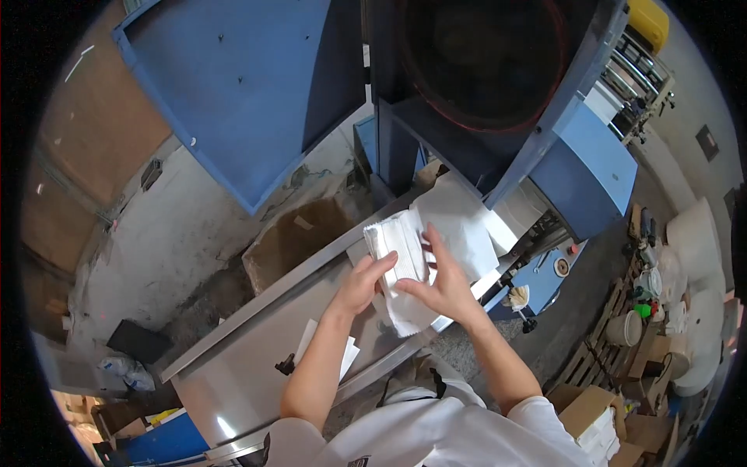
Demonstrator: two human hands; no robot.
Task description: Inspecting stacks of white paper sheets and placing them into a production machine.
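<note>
A stack of white paper bags (403,253) with toothed ends is held up over the metal trough in front of me. My left hand (362,286) grips its left edge, thumb on the face and the other fingers hidden behind. My right hand (445,286) is at the right side of the stack, its fingers spread and stretched, the thumb lying across the face. More white paper (459,222) lies just beyond the right hand at the machine's outlet.
The metal trough (257,389) runs from lower left to the blue machine (576,167), with loose white slips (348,356) in it. A blue door (257,86) hangs open. A cardboard box (296,233) sits behind the trough; tools lie on a blue shelf (537,284) at right.
</note>
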